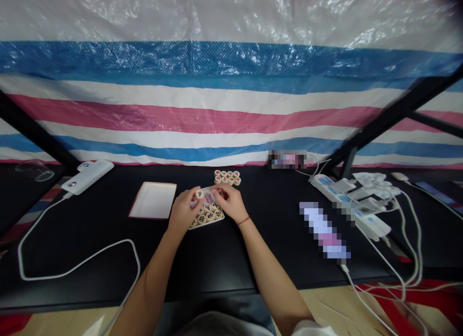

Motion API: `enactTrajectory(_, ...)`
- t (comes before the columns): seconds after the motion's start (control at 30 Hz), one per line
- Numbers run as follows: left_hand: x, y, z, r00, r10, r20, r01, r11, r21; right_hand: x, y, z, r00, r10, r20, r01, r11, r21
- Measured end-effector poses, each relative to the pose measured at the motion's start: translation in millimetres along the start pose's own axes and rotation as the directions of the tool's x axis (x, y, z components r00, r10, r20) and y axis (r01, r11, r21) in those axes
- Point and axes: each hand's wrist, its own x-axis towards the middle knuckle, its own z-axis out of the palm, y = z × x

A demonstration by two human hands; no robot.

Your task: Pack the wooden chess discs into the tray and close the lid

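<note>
A small open box (219, 216) with several round wooden chess pieces in it lies on the black table (253, 249), right under both my hands. My left hand (183, 211) pinches one round piece (198, 194) between thumb and fingertips above the box. My right hand (230, 202) rests over the box's far right part with fingers curled, tips touching the pieces; what it holds, if anything, is hidden. A cluster of several more pieces (227, 177) with red markings sits on the table just behind the box. The box's flat lid (153, 200) lies to the left.
A white power bank (87, 176) with a looping white cable (75, 263) is at the left. A power strip (352, 203) with several plugs and cables lies at the right. A clear glass (34, 170) stands far left. A striped tarp (231, 85) hangs behind the table.
</note>
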Motion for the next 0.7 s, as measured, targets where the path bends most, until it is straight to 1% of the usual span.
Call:
enactTrajectory(0.07,-1,0,2.3,0.997,0.049,0.053,-0.051,0.998,0.029,-4,-13,8,0.999,0.003,0.046,-0.008,0.995,0.101)
enactTrajectory(0.1,-1,0,3.1,0.996,0.058,0.069,-0.061,0.998,0.033,-5,-18,12,0.998,-0.002,0.068,-0.007,0.992,0.126)
enactTrajectory(0.2,-2,0,4.8,0.995,0.037,0.087,-0.041,0.999,0.035,-8,-24,20,0.996,0.006,0.092,-0.017,0.992,0.127)
enactTrajectory(0.33,-3,0,6.3,0.995,0.036,0.095,-0.038,0.999,0.026,-8,-24,20,0.996,0.045,0.078,-0.054,0.992,0.116)
enactTrajectory(0.4,-3,1,6.6,0.994,0.055,0.097,-0.058,0.998,0.023,-8,-23,17,0.998,0.042,0.046,-0.047,0.994,0.103)
enactTrajectory(0.47,-3,2,5.9,0.99,0.073,0.125,-0.075,0.997,0.017,-6,-20,13,0.998,0.053,-0.024,-0.051,0.996,0.073)
enactTrajectory(0.53,-4,6,4.2,0.981,0.088,0.175,-0.092,0.996,0.013,-3,-13,8,0.991,0.078,-0.108,-0.074,0.997,0.036)
enactTrajectory(0.6,-4,10,2.0,0.961,0.115,0.253,-0.122,0.993,0.009,0,-3,2,0.978,0.103,-0.182,-0.103,0.995,0.007)
enactTrajectory(0.7,-5,16,-0.7,0.912,0.158,0.377,-0.161,0.987,-0.022,4,14,-7,0.952,0.146,-0.27,-0.155,0.988,-0.012)
